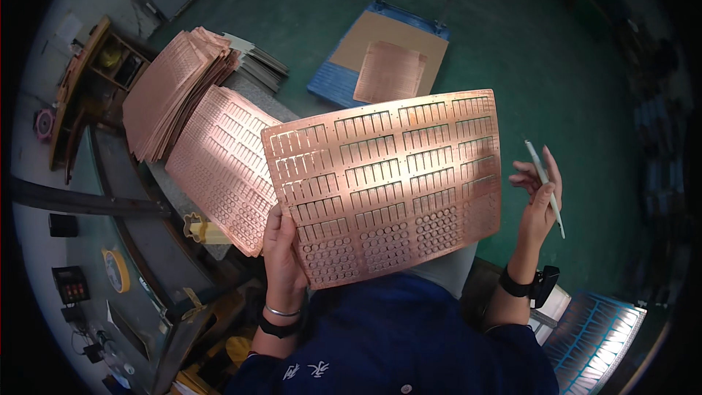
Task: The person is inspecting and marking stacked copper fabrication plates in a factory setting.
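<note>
A copper-coloured sheet (380,197) with rows of rectangular cut-outs and small round shapes is tilted up in front of me. My left hand (285,252) grips it by its lower left edge. To the right of the sheet and apart from it, my right hand (540,194) holds a slim pale pen-like tool (543,175) between thumb and fingers. Some of its fingers are spread. Behind the held sheet on the left lies a stack of similar patterned copper sheets (223,161), partly hidden by it.
A taller pile of copper sheets (172,88) stands at the far left. On the floor ahead, a blue pallet (336,77) carries cardboard and copper sheets (390,73). A workbench with a yellow tape roll (115,271) is at left. A blue-lined shiny panel (596,344) lies at lower right.
</note>
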Tool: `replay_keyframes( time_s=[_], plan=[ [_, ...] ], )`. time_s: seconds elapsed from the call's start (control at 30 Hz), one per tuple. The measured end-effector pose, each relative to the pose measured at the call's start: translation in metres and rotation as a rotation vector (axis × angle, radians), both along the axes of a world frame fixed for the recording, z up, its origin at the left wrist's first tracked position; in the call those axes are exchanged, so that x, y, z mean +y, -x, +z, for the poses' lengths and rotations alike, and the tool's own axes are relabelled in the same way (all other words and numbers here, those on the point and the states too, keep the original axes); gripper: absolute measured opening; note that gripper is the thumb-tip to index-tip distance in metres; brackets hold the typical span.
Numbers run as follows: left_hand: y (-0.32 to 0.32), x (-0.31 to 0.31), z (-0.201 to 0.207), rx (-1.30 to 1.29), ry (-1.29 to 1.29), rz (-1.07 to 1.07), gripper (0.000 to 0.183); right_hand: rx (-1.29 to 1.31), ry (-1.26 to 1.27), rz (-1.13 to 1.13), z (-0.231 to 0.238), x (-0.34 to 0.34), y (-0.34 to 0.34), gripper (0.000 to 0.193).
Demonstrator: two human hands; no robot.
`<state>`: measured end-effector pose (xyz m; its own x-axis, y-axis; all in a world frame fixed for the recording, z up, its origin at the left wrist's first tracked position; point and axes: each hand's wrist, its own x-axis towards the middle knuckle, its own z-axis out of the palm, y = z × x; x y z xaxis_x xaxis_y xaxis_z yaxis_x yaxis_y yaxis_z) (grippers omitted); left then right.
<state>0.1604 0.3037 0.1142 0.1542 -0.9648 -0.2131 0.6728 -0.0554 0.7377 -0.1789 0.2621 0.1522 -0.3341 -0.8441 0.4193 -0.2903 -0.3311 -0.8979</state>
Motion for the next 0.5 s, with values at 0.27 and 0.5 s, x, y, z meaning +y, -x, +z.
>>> replay_keyframes(
  time_s=[0.27,0.5],
  plan=[
    [0.006,0.002,0.007,-0.054,-0.022,-0.021,0.037,0.138,0.001,0.513,0.011,0.008,-0.071,0.015],
    [0.007,0.004,0.008,-0.053,-0.016,-0.038,0.035,0.063,-0.196,0.462,0.010,0.007,-0.086,0.012]
  ],
)
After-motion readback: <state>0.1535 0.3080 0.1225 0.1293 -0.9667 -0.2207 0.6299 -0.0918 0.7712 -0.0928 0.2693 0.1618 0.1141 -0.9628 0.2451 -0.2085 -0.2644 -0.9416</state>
